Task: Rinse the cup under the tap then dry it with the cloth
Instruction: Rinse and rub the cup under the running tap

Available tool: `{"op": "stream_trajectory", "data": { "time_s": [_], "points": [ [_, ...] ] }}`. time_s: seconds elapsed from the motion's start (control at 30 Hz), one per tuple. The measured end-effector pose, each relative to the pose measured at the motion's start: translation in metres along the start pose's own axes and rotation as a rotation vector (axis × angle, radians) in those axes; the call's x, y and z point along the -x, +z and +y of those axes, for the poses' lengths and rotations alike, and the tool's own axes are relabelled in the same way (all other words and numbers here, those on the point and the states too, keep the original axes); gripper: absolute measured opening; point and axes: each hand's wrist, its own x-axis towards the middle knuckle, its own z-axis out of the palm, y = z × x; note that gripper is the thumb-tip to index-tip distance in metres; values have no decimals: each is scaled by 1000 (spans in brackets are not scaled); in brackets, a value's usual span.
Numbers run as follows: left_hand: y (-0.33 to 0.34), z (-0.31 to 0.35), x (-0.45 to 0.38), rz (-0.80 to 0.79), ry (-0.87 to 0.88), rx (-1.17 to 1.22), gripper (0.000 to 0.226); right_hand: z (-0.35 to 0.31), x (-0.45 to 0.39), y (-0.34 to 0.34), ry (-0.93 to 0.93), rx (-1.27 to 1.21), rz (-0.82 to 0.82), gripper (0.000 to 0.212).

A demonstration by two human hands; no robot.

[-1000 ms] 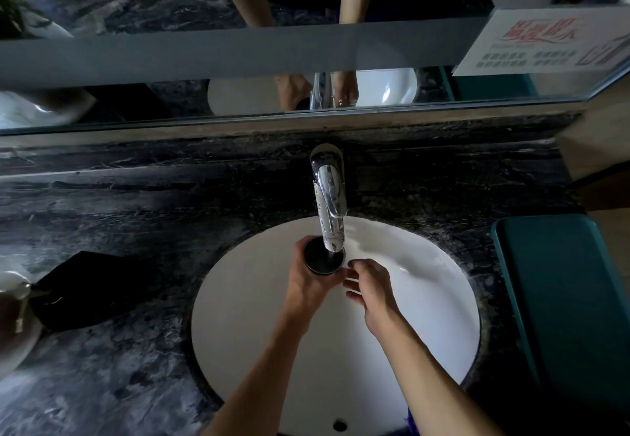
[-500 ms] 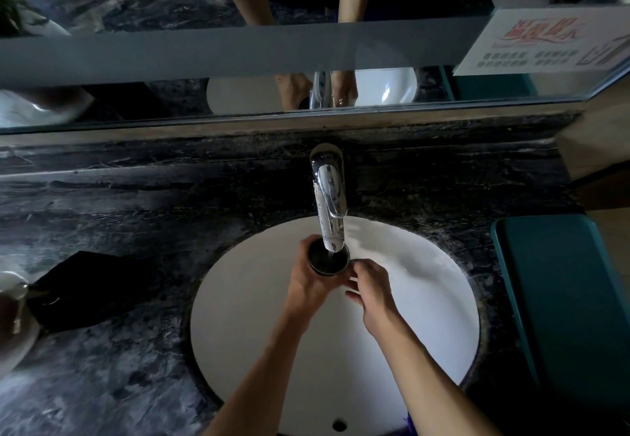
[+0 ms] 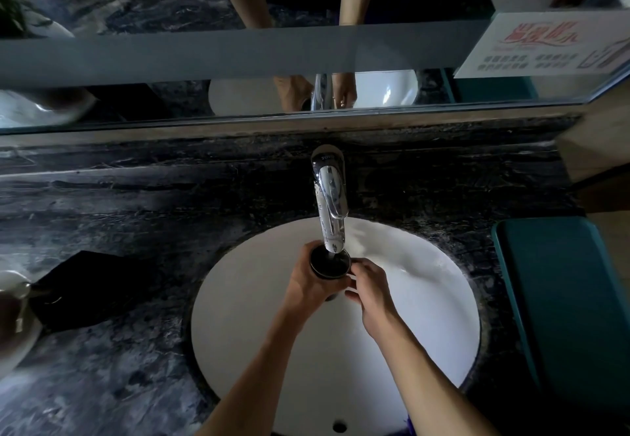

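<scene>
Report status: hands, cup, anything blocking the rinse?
Left hand gripping the cup, right hand at its side. Cup upright under the tap, over the sink. Cloth on the counter, left. Nothing blocking.

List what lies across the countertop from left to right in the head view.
Black cloth → left hand → cup, under the tap → right hand → teal tray.
</scene>
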Motion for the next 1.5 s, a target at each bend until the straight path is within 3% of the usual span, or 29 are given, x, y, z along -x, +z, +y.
{"op": "stream_trajectory", "data": {
  "time_s": [0.07, 0.2, 0.3, 0.53, 0.8, 0.9, 1.07, 1.5],
  "points": [
    [-2, 4, 4, 13, -79, 58, 52, -1, 1, 0, -18, 6, -20, 19],
    [-3, 12, 13, -39, -254, 303, 4, 2, 3, 3, -61, 74, -54, 23],
    [-1, 10, 20, -39, -441, 512, 31, 5, 6, 3, -60, 106, -48, 21],
    [0, 2, 18, 68, -681, 779, 59, -4, 11, -3, -76, 43, -73, 18],
    [-5, 12, 10, 128, -690, 1168, 99, -46, 32, -3, -271, 23, 23, 18],
    [-7, 20, 18, 169, -677, 1242, 67, -68, 48, -2, -411, 16, 31, 21],
    [-13, 39, 39, 157, -619, 1163, 45, -99, 73, 10, -530, 6, -100, 35],
    [-33, 49, 80, 246, -487, 1021, 30, -93, 65, 16, -437, 7, -90, 30]
  ]
}}
